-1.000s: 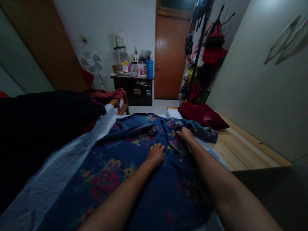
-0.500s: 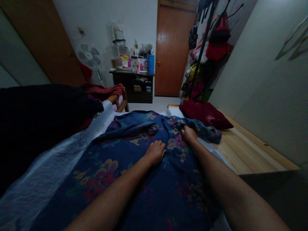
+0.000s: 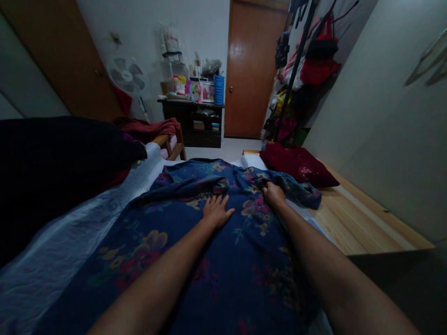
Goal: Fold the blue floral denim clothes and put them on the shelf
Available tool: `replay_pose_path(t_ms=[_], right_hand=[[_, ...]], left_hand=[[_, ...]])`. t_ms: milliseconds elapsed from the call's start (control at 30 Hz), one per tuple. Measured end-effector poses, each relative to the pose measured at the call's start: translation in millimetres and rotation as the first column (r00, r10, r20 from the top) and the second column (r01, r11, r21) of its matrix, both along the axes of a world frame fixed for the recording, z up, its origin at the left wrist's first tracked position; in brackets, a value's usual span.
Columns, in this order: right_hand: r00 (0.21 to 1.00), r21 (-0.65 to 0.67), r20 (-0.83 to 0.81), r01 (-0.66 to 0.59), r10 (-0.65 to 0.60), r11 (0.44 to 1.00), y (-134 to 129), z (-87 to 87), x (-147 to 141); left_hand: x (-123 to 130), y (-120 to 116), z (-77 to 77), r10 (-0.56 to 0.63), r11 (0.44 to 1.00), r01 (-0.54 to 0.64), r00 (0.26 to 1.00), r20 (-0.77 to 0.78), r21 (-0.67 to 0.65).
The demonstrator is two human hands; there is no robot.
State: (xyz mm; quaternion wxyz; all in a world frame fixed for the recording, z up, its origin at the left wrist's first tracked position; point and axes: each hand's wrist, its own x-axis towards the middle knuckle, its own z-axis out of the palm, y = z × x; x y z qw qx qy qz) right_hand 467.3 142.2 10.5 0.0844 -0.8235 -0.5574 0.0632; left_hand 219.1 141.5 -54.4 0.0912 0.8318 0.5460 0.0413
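A dark blue floral garment [image 3: 244, 260] lies spread over the white-covered surface, one sleeve folded inward at the left and another reaching out to the right. My left hand [image 3: 215, 210] rests flat on the cloth near its middle, fingers spread, just below the end of the folded left sleeve [image 3: 195, 185]. Farther right, my right hand [image 3: 274, 193] has its fingers closed on the fabric near the base of the right sleeve [image 3: 296, 186].
A maroon cushion-like item [image 3: 296, 165] lies on the wooden boards [image 3: 363, 218] at right. Dark cloth [image 3: 63, 163] is heaped at left. Behind are a fan [image 3: 127, 77], a loaded dark shelf [image 3: 174, 118] and a door [image 3: 251, 70].
My left hand has moved slightly left and forward over the cloth, and its curled fingers have spread flat. My right hand stays at the same spot on the fabric.
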Motion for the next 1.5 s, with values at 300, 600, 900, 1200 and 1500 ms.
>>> replay_pose_path(t_ms=[300,600,900,1200,1500], right_hand=[[1.000,0.013,-0.004,0.010,-0.010,1.000,-1.7,0.1,-1.9],[1.000,0.009,0.019,0.011,-0.011,1.000,-0.1,-2.4,-0.9],[1.000,0.010,-0.006,-0.002,0.003,1.000,-0.7,-0.8,0.8],[0.998,-0.019,-0.044,-0.046,0.045,0.999,-8.5,11.2,1.0],[0.992,-0.154,-0.085,-0.109,0.097,0.982,-41.8,19.8,-7.0]], left_hand=[[11.8,-25.0,8.5,0.071,0.993,-0.074,0.997,0.029,0.092],[77.9,-44.5,0.3,-0.235,0.972,0.230,0.954,0.184,0.047],[-45.0,-21.8,10.3,-0.014,0.999,0.012,0.997,-0.074,-0.040],[-151.4,-27.1,-4.5,0.229,0.971,-0.217,0.963,-0.139,0.101],[-139.5,-32.4,4.4,0.285,0.958,-0.283,0.947,-0.147,0.036]])
